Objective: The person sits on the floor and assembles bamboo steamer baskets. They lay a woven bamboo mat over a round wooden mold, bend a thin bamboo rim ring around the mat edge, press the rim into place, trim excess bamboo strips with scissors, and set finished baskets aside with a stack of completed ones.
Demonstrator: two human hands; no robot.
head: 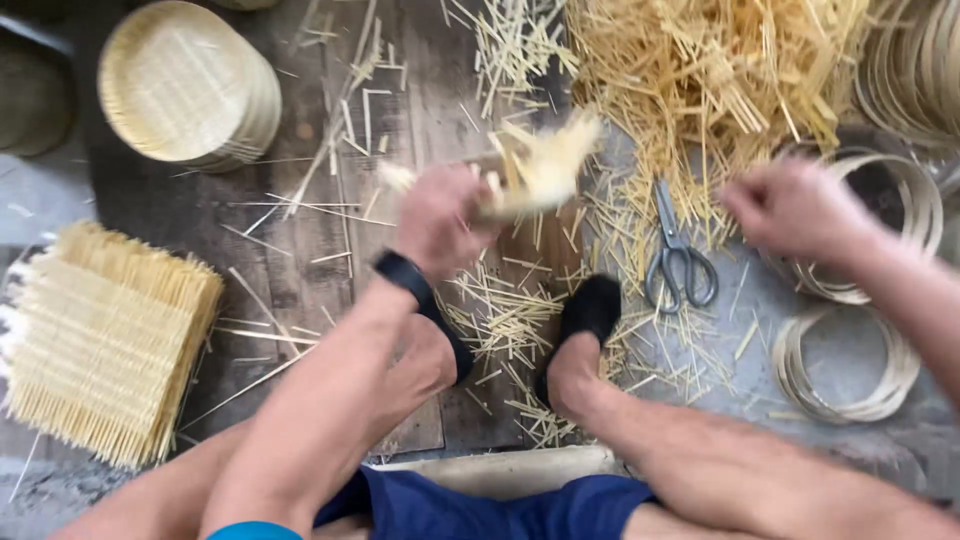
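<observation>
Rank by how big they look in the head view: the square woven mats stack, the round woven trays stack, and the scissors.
1. Square woven mats stack, at the left edge.
2. Round woven trays stack, somewhat smaller; it lies farther from the camera, so the gap is unsure.
3. Scissors, clearly smallest.

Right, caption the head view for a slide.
Left hand grips a blurred bamboo piece; right hand hovers beside scissors.

A stack of round woven bamboo trays (185, 88) stood at the upper left, and a pile of square woven bamboo mats (100, 345) lay at the left edge. Grey metal scissors (678, 258) rested on the floor beside thin bamboo hoops (845, 370) — a heap of loose pale bamboo slivers (710, 70) spread above them.
</observation>
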